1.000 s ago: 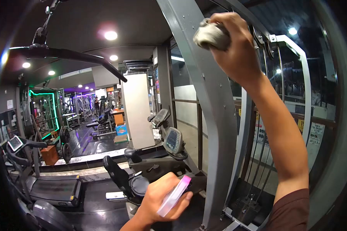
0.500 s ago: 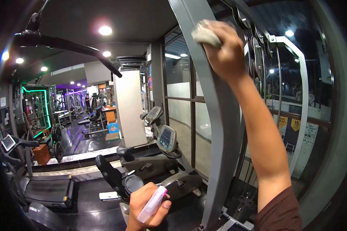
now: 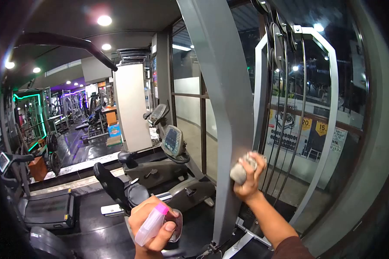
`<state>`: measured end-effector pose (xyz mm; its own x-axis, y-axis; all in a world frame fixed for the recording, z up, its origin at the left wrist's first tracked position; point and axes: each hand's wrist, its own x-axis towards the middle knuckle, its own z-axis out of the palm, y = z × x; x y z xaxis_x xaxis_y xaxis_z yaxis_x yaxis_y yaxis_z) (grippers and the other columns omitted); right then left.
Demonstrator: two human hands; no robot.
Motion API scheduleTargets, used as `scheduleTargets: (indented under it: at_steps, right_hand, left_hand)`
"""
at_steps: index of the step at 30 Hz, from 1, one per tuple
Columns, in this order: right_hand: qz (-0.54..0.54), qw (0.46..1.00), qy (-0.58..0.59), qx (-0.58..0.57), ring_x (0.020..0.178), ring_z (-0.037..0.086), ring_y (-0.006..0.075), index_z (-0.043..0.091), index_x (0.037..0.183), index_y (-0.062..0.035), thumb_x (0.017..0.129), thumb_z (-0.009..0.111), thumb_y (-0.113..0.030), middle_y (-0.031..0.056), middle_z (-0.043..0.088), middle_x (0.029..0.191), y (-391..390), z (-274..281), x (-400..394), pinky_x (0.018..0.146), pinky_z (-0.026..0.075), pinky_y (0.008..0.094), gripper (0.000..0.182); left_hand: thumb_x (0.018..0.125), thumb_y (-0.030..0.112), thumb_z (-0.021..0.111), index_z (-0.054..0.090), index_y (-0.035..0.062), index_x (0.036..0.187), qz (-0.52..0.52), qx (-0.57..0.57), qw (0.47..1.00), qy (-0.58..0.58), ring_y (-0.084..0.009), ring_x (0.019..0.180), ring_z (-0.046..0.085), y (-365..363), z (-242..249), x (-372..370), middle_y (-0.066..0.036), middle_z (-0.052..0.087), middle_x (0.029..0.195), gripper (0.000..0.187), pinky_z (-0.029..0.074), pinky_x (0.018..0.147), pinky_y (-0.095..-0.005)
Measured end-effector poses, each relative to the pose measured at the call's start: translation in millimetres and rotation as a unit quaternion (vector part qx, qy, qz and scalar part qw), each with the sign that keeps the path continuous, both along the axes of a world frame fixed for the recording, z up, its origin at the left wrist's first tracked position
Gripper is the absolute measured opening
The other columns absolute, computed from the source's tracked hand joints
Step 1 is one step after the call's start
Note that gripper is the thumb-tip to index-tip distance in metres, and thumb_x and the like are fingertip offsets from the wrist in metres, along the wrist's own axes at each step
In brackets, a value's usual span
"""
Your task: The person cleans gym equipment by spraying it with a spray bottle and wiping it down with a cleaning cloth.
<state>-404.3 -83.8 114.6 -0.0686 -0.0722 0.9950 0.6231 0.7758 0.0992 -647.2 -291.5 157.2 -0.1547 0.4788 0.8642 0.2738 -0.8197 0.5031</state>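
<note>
Clenched around a cloth [image 3: 238,173], the right hand [image 3: 251,182] holds it at the post [image 3: 232,112], well down its height; how firmly it presses cannot be told. Left of the post and apart from it, the left hand [image 3: 160,237] grasps a pink-topped bottle [image 3: 148,228]. Wiping the post appears to be the step in hand; another stroke would call for the cloth laid flat against the post, bottle clear of it.
</note>
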Motion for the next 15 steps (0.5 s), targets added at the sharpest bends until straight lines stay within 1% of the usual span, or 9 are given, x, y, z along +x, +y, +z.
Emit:
scheduleTargets:
  at_steps: [1,3,6,7,9,11,12,13,15]
  right_hand:
    - [0.001,1.0,-0.001,0.0,0.123,0.042,0.0426,0.057,0.122,-0.0103,0.075,0.062,-0.004,0.0245,0.043,0.132,0.4,28.0,-1.3,0.106,0.031,0.0528,0.049]
    - [-0.021,1.0,0.0,0.02,0.124,0.042,0.0417,0.057,0.123,-0.0087,0.072,0.058,0.004,0.0247,0.044,0.132,-1.3,99.7,-7.5,0.107,0.031,0.0498,0.053]
    - [-0.018,0.992,-0.017,0.124,0.123,0.043,0.0392,0.057,0.126,-0.0079,0.078,0.056,-0.007,0.0216,0.051,0.128,3.8,229.9,-20.1,0.106,0.027,0.0478,0.048]
    - [0.033,0.985,-0.02,0.17,0.119,0.039,0.0437,0.054,0.123,-0.0129,0.068,0.059,-0.004,0.0248,0.047,0.126,12.0,272.7,-23.7,0.105,0.026,0.0503,0.056]
    - [0.046,0.979,0.004,0.198,0.114,0.042,0.0453,0.053,0.123,-0.0131,0.068,0.058,-0.006,0.0246,0.048,0.123,8.8,329.6,-32.8,0.1,0.03,0.0504,0.056]
    - [0.011,0.99,0.057,0.126,0.113,0.047,0.0469,0.058,0.118,-0.0062,0.08,0.05,-0.011,0.0276,0.058,0.113,-10.5,340.7,-38.2,0.104,0.034,0.0513,0.039]
    - [0.02,0.991,0.012,0.13,0.109,0.042,0.049,0.051,0.119,-0.0044,0.073,0.046,-0.004,0.0291,0.052,0.111,-19.5,329.0,-36.1,0.104,0.032,0.0521,0.046]
    - [-0.022,0.972,0.029,0.233,0.11,0.049,0.0383,0.058,0.119,-0.004,0.081,0.055,-0.005,0.0206,0.057,0.115,-0.4,321.0,-39.7,0.1,0.031,0.0442,0.038]
    - [-0.03,0.98,-0.021,0.197,0.107,0.049,0.0405,0.055,0.122,-0.0106,0.073,0.063,-0.013,0.0214,0.052,0.12,15.4,268.2,-25.1,0.094,0.034,0.0497,0.05]
  left_hand:
    - [0.075,0.025,0.07,0.066,-0.0014,0.077,-0.002,0.002,1.0,-0.01,-0.0212,0.061,0.063,1.3,-0.3,4.8,-0.011,0.066,0.069,0.027,0.047,0.057,-0.0287]
    - [0.075,0.027,0.07,0.065,-0.0018,0.077,-0.007,-0.021,0.999,-0.025,-0.0205,0.06,0.062,2.8,0.0,12.8,-0.01,0.065,0.067,0.029,0.047,0.057,-0.0287]
    - [0.075,0.028,0.07,0.065,-0.0025,0.077,-0.009,-0.052,0.998,-0.042,-0.0199,0.059,0.062,8.2,4.3,23.4,-0.009,0.063,0.064,0.031,0.047,0.056,-0.0285]
    - [0.075,0.029,0.07,0.065,-0.0027,0.077,-0.01,-0.062,0.997,-0.048,-0.0197,0.059,0.062,10.9,5.7,26.9,-0.009,0.062,0.063,0.032,0.047,0.056,-0.0284]
    - [0.076,0.028,0.07,0.064,-0.0038,0.077,-0.013,-0.054,0.997,-0.06,-0.019,0.058,0.062,18.5,6.7,34.0,-0.009,0.061,0.062,0.033,0.048,0.055,-0.0275]
    - [0.077,0.029,0.07,0.063,-0.0048,0.076,-0.018,-0.05,0.996,-0.067,-0.0187,0.056,0.062,23.5,7.4,38.0,-0.01,0.06,0.063,0.034,0.049,0.054,-0.0267]
    - [0.077,0.029,0.071,0.063,-0.0054,0.076,-0.024,-0.057,0.995,-0.077,-0.0185,0.055,0.062,25.5,6.6,39.6,-0.011,0.059,0.064,0.035,0.049,0.054,-0.0267]
    - [0.077,0.029,0.071,0.062,-0.006,0.076,-0.029,-0.066,0.994,-0.087,-0.0182,0.054,0.061,26.7,5.2,41.0,-0.012,0.059,0.065,0.036,0.049,0.053,-0.0267]
    - [0.077,0.029,0.071,0.062,-0.0071,0.076,-0.041,-0.075,0.991,-0.098,-0.0177,0.053,0.061,29.1,3.2,40.7,-0.013,0.059,0.067,0.037,0.05,0.052,-0.0266]
